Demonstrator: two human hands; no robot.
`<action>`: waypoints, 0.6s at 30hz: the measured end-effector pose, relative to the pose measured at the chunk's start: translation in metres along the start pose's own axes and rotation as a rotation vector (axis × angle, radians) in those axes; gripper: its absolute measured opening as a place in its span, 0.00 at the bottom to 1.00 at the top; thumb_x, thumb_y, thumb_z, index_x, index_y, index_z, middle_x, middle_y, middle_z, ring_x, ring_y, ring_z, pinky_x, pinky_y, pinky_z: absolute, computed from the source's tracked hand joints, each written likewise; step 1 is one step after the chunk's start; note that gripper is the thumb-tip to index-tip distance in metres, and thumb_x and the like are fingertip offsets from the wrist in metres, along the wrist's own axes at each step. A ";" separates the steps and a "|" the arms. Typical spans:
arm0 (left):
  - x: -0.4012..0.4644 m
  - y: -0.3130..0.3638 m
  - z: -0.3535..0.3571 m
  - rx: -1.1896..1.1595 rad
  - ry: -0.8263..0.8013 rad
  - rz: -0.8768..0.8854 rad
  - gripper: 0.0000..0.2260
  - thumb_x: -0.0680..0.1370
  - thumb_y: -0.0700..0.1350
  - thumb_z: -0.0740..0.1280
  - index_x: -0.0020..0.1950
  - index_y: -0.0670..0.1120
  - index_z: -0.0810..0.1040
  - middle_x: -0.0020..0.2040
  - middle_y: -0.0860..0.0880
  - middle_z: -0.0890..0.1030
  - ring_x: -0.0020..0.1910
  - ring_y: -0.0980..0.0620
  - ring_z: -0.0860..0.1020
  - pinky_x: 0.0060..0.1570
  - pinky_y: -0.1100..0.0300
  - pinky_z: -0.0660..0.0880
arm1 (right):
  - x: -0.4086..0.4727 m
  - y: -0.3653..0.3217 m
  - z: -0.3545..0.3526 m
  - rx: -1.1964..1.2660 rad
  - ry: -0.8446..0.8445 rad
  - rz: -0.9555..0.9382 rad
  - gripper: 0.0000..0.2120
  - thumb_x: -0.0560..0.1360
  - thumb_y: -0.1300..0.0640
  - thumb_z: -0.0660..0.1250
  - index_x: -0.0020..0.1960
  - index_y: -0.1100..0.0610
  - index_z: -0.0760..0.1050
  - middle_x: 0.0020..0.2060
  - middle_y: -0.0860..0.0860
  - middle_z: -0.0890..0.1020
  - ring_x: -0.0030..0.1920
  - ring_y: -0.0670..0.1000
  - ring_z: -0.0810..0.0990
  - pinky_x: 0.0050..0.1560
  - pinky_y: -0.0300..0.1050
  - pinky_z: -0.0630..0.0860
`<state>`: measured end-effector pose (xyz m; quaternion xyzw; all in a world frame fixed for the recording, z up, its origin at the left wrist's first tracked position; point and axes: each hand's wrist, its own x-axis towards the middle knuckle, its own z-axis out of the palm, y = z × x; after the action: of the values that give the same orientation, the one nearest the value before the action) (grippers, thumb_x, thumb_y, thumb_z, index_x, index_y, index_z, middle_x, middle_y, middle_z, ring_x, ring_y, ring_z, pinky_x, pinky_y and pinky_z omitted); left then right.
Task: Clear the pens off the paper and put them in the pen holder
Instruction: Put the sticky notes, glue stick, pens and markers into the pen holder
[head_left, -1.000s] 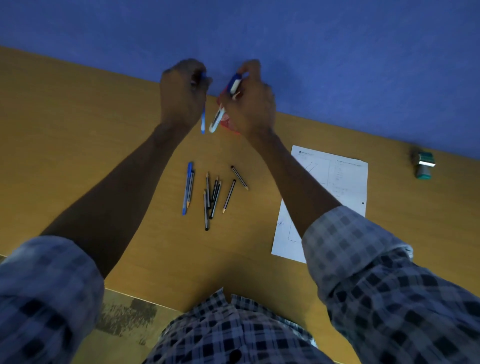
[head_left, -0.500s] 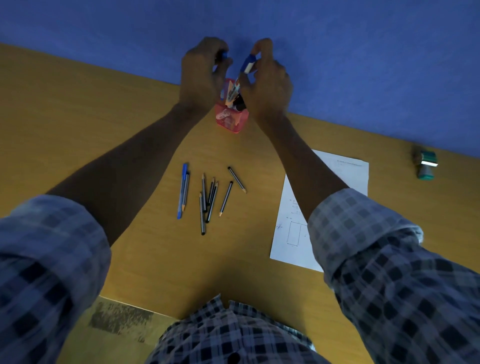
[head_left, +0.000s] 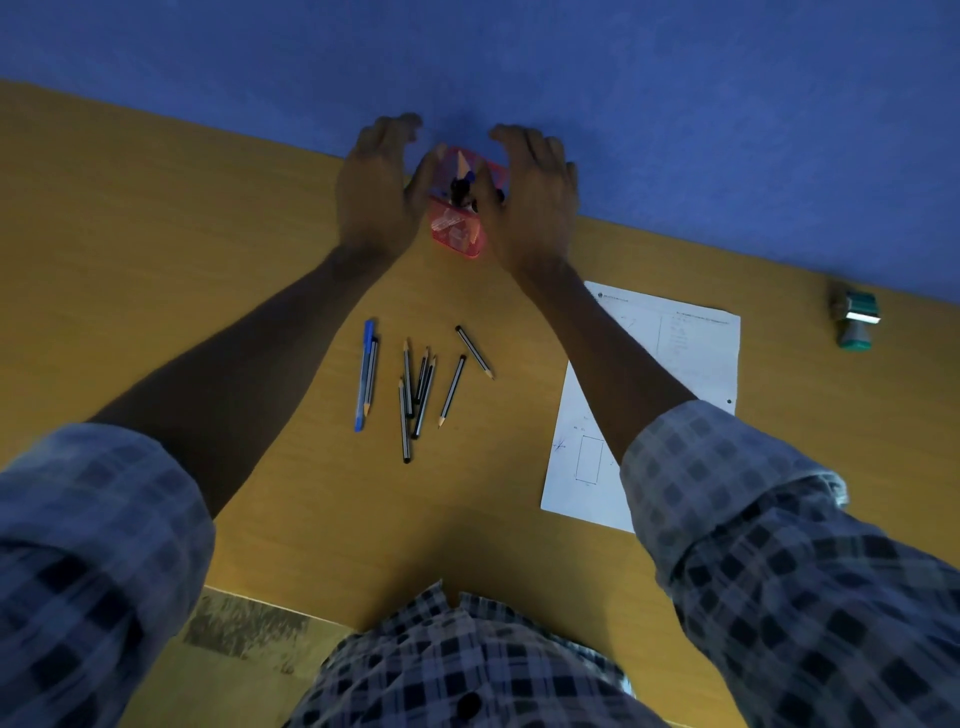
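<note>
At twelve o'clock, pen holder (head_left: 460, 218) already stocked; I see left hand (head_left: 375, 192) and right hand (head_left: 530, 200) flanking it, fingers relaxed, empty. Paper (head_left: 660, 395) at three o'clock bare. Loose pens (head_left: 415, 384) centre desk remain, I judge.

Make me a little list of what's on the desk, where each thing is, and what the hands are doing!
pen holder: pink mesh pen holder at the far edge of the desk, with pens standing in it
left hand: left hand open beside the holder's left side, holding nothing
right hand: right hand open beside its right side, holding nothing
loose items: blue pen and several pencils lying on the bare desk, left of the paper
paper: white sheet on the right, partly under the right forearm; no pens visible on it
stamp: green stamp far right
</note>
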<state>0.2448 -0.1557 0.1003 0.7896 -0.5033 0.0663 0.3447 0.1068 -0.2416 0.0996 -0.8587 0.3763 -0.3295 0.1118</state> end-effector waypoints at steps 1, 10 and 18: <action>-0.006 -0.002 -0.001 0.005 0.021 -0.032 0.19 0.82 0.53 0.59 0.64 0.41 0.76 0.56 0.43 0.80 0.56 0.47 0.78 0.50 0.57 0.72 | -0.007 -0.002 -0.001 0.014 0.033 -0.024 0.17 0.78 0.50 0.61 0.61 0.57 0.77 0.57 0.52 0.81 0.58 0.54 0.77 0.54 0.48 0.71; -0.086 -0.030 -0.010 0.116 -0.250 -0.334 0.12 0.76 0.50 0.68 0.55 0.44 0.80 0.49 0.46 0.83 0.47 0.45 0.81 0.43 0.56 0.74 | -0.079 -0.028 0.007 -0.023 -0.363 -0.082 0.13 0.77 0.54 0.60 0.57 0.57 0.77 0.52 0.52 0.81 0.52 0.53 0.80 0.54 0.49 0.77; -0.124 -0.049 -0.017 0.189 -0.481 -0.481 0.13 0.74 0.46 0.67 0.54 0.40 0.80 0.49 0.38 0.83 0.50 0.37 0.80 0.47 0.48 0.79 | -0.124 -0.051 0.034 -0.031 -0.702 0.010 0.11 0.76 0.51 0.65 0.52 0.56 0.79 0.47 0.55 0.83 0.50 0.57 0.81 0.52 0.48 0.75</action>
<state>0.2301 -0.0395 0.0332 0.9070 -0.3613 -0.1584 0.1476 0.0964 -0.1184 0.0362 -0.9193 0.3241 -0.0080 0.2231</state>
